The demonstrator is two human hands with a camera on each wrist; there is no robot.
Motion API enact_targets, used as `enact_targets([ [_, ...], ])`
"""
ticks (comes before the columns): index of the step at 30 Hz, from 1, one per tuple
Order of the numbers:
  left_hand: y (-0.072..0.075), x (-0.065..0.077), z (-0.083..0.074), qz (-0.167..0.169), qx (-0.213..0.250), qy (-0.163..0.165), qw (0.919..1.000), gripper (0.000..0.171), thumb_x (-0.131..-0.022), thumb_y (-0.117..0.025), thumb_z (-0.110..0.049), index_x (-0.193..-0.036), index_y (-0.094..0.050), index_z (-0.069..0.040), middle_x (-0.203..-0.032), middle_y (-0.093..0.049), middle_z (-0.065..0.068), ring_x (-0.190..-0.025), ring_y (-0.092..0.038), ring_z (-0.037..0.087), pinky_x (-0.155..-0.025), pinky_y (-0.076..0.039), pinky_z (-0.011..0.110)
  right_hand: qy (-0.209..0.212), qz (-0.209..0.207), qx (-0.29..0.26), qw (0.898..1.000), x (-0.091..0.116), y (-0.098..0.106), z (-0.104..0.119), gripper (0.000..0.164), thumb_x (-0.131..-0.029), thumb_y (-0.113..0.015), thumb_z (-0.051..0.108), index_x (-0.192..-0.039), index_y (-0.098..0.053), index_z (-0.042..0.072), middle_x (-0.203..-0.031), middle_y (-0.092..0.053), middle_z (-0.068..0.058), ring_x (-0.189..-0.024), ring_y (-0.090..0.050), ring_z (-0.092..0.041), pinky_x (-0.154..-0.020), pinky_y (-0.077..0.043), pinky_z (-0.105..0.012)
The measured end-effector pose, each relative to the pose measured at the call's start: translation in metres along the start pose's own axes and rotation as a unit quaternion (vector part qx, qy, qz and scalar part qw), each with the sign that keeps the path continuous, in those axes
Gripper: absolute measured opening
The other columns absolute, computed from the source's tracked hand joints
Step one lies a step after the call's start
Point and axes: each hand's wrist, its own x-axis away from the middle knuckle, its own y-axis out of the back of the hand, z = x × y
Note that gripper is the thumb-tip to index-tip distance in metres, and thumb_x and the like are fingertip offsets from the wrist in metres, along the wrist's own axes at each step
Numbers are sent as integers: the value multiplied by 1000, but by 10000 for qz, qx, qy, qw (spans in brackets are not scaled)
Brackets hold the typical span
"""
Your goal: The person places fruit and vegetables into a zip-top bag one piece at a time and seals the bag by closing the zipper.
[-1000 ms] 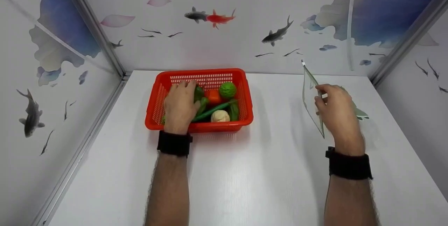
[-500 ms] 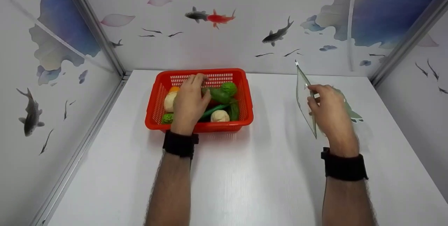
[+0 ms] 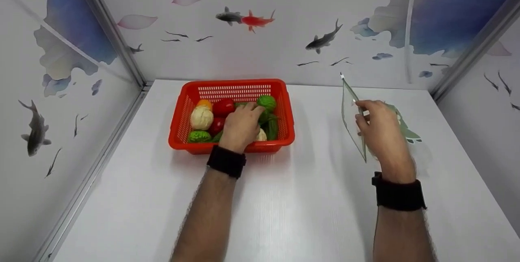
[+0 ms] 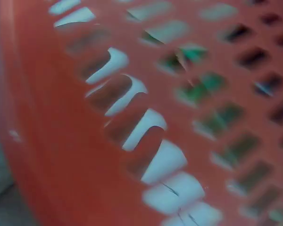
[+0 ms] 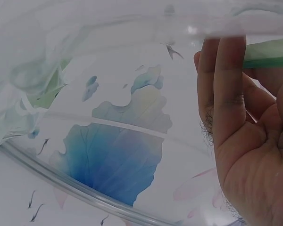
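A person's left hand (image 3: 243,124) is inside a red basket (image 3: 191,147), fingers bent down among the toy-like produce; the fingertips are hidden, so whether they hold anything cannot be told. Left of that hand are 2 red pieces, the upper a red pepper (image 3: 224,107), then a cream-coloured piece (image 3: 202,118), with an orange piece (image 3: 205,103) behind it and a bumpy green piece (image 3: 199,136) in front. Just beyond its fingers, to the right, sits a green ball (image 3: 266,102); nearer, a long green vegetable (image 3: 273,128). Well apart, to the right of the basket, the right hand (image 3: 382,134) pinches the edge of a clear bag (image 3: 352,120) between thumb and fingers. The bag hangs upright above a white table (image 3: 284,213), left of that grip
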Motion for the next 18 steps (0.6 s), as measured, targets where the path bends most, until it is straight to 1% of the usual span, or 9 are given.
enact_targets([
  [1, 3, -2, -6, 106, -109, -28, 9999, 52, -114, -75, -11, -165, -67, -16, -170, -66, 15, -153, -67, 41, -117, -66, 61, -3, -5, -9, 10000, 1, 0, 0, 44, -117, -62, -3, -160, -61, -12, -150, -63, -38, -132, -77, -57, -72, -61, -9],
  [4, 16, -9, -21, 533, -529, -30, 9972, 58, -110, -80, -10, -166, -66, -15, -166, -67, 17, -149, -69, 41, -119, -65, 64, 38, -50, -19, 10000, 2, 0, 1, 43, -116, -62, -3, -159, -62, -11, -150, -65, -37, -130, -79, -56, -70, -58, -6],
  [7, 28, -17, -31, 995, -1039, 31, 9896, 65, -101, -89, -11, -162, -67, -12, -152, -75, 18, -139, -74, 37, -119, -66, 61, 93, -71, -22, 9999, 3, 0, 1, 43, -116, -62, -4, -158, -63, -11, -150, -66, -36, -129, -80, -55, -68, -55, -4],
  [8, 31, -20, -34, 1112, -1189, 59, 9866, 65, -98, -92, -12, -159, -69, -11, -145, -78, 18, -133, -76, 36, -117, -67, 59, 105, -71, -20, 9999, 3, 0, 1, 43, -116, -62, -4, -158, -63, -11, -149, -66, -36, -129, -80, -55, -68, -55, -4],
  [9, 34, -23, -35, 1223, -1311, 92, 9837, 60, -100, -91, -12, -156, -71, -9, -140, -80, 18, -129, -78, 34, -115, -69, 57, 96, -46, -21, 9999, 3, 0, 1, 43, -116, -62, -3, -158, -63, -11, -149, -66, -36, -129, -80, -55, -68, -55, -4],
  [11, 37, -30, -37, 1430, -1604, 136, 9765, 59, -96, -95, -16, -151, -73, -7, -133, -82, 17, -122, -80, 32, -111, -71, 52, 86, -8, -33, 10000, 2, 0, 1, 43, -116, -62, -4, -158, -63, -12, -150, -65, -37, -129, -79, -55, -68, -56, -5],
  [14, 38, -41, -36, 1785, -2038, 49, 9626, 57, -98, -93, -24, -148, -74, -4, -132, -82, 16, -121, -79, 29, -108, -71, 45, 59, 45, -35, 10000, 1, -1, 2, 43, -116, -62, -4, -158, -63, -12, -150, -65, -37, -130, -79, -55, -70, -58, -7],
  [17, 36, -52, -33, 2049, -2445, -222, 9475, 67, -95, -94, -31, -153, -69, -8, -137, -79, 15, -124, -77, 29, -113, -69, 44, 22, 60, -62, 10000, 0, -1, 3, 44, -115, -63, -4, -159, -62, -12, -151, -66, -37, -131, -78, -55, -72, -62, -10],
  [18, 35, -55, -32, 2093, -2525, -292, 9442, 68, -95, -94, -32, -154, -67, -10, -138, -78, 15, -124, -76, 29, -115, -68, 44, 9, 73, -74, 9999, 0, -1, 3, 44, -116, -63, -4, -159, -62, -12, -151, -65, -37, -132, -78, -55, -73, -63, -10],
])
